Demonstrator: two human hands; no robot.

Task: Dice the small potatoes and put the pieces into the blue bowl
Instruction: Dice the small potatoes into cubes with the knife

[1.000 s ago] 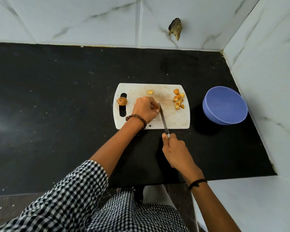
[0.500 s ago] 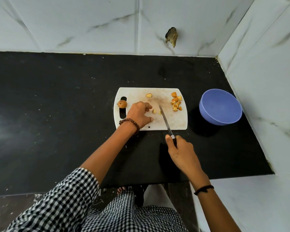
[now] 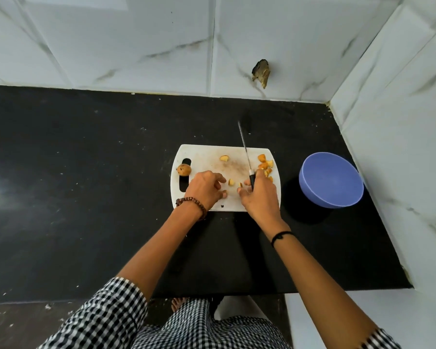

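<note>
One whole small brown potato (image 3: 184, 170), dark-speckled, left of centre, orange-yellow diced pieces (image 3: 264, 165) clustered right of centre, few loose pieces (image 3: 231, 182) at centre, blue bowl (image 3: 331, 182) upright, centre right, apart from them

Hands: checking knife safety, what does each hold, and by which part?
Right hand grips the knife by its black handle; whether the left hand holds anything cannot be told.

the black surface (image 3: 86, 197) was speckled with pale flecks and met white marbled tiles (image 3: 136, 46) at 12 and 3 o'clock. a white cutting board (image 3: 212, 153) lay near its middle; a blue bowl (image 3: 331, 180) stood at the board's 3 o'clock, apart from it.
</note>
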